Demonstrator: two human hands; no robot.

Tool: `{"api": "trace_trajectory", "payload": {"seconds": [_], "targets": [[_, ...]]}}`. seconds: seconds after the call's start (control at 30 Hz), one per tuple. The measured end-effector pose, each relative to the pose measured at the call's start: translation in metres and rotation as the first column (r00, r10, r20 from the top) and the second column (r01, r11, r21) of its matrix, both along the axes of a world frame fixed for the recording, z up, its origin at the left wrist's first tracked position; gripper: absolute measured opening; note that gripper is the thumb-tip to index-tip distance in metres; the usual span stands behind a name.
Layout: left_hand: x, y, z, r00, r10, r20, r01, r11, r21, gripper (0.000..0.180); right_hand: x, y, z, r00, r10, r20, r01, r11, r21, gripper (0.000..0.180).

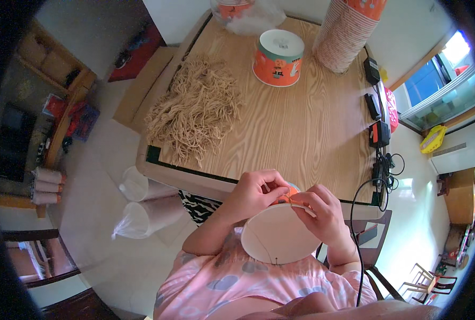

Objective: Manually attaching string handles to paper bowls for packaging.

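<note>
I hold an orange paper bucket against my lap, its white open mouth tilted toward me. My left hand pinches at the bucket's far rim, fingers closed on a thin tan string. My right hand grips the rim on the right side, thumb and fingers pressed to the bucket. A pile of tan paper strings lies on the wooden table at the left. One finished-looking orange bucket stands upside down at the table's far middle.
A tall stack of orange buckets leans at the far right corner. Black chargers and cables line the table's right edge. Clear plastic bags of white cups lie on the floor at the left. A plastic bag sits at the far edge.
</note>
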State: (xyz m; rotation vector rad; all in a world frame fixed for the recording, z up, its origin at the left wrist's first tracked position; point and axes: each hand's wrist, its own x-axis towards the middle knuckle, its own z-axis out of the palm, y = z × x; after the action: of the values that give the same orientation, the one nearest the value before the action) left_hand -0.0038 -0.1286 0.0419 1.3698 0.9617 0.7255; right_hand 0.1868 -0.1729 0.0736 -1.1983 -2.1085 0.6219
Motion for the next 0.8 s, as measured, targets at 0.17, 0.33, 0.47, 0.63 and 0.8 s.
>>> {"api": "trace_trajectory", "payload": {"seconds": [0.17, 0.33, 0.47, 0.63, 0.8], "targets": [[0.001, -0.001, -0.005, 0.999, -0.006, 0.054, 0.003, 0.998, 0.061, 0.002, 0.002, 0.0, 0.0, 1.0, 0.029, 0.008, -0.029, 0.999, 0.02, 0.02], [0.001, 0.0, 0.002, 0.998, -0.012, 0.055, 0.006, 0.994, 0.106, 0.002, 0.004, 0.001, 0.002, 0.999, 0.04, -0.006, -0.04, 0.999, -0.03, 0.022], [0.0, -0.002, 0.007, 1.0, 0.007, 0.016, -0.009, 0.994, 0.112, 0.003, 0.004, -0.005, 0.001, 0.998, -0.017, -0.062, 0.01, 0.993, -0.116, 0.025], [-0.003, -0.006, 0.011, 1.0, 0.004, -0.031, 0.002, 0.982, 0.191, 0.003, 0.005, -0.007, 0.006, 0.998, 0.042, -0.046, -0.046, 0.996, -0.075, 0.028], [-0.005, -0.01, 0.02, 0.999, -0.026, -0.024, 0.031, 0.973, 0.228, 0.005, 0.006, -0.007, 0.012, 0.993, 0.101, -0.053, -0.101, 0.995, 0.002, 0.029]]}}
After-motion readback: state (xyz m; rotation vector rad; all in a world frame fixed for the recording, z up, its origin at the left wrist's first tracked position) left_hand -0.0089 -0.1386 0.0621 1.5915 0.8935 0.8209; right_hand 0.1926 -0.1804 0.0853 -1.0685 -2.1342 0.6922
